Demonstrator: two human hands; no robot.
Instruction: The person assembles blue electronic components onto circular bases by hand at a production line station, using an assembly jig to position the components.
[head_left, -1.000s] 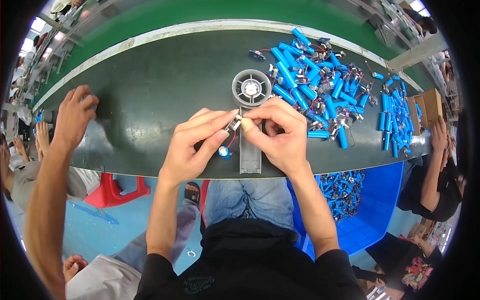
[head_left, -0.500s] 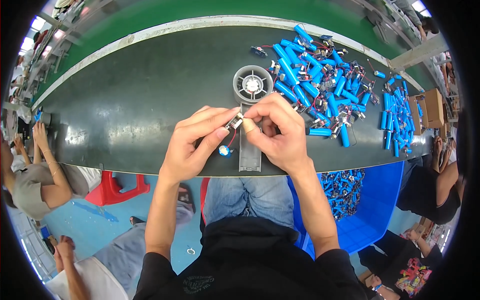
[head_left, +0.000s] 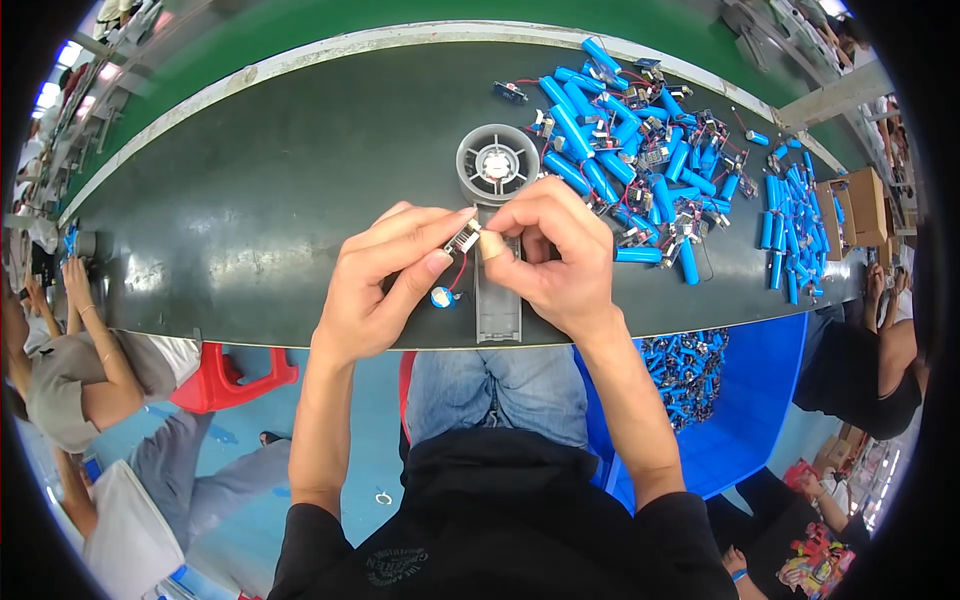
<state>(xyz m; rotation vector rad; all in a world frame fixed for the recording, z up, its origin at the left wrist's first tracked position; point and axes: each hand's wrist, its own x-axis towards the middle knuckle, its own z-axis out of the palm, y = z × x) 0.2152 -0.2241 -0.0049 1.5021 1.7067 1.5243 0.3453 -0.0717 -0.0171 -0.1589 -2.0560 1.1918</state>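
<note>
Between the left bare hand [head_left: 385,265] and the right bare hand [head_left: 560,252]: a small dark circuit board with white parts [head_left: 463,239]

The left hand grasps the board, pinched between its thumb and fingers. The right thumb, with a tan wrap [head_left: 491,245] on it, and first finger are close together at the board's upper right end. I cannot tell if they squeeze it or only touch it.

Just below the left fingertips, a thin red wire [head_left: 461,271] runs from the board toward a round blue tube with a white end [head_left: 443,297]. Beside that tube, partly under the right hand, lies a long gray plastic handle [head_left: 499,312]. Beyond the grip is a gray plastic ring with spokes [head_left: 497,165]. Right of the grip, a messy heap of blue tubes and little boards [head_left: 620,150] covers the dark table [head_left: 250,200].
</note>
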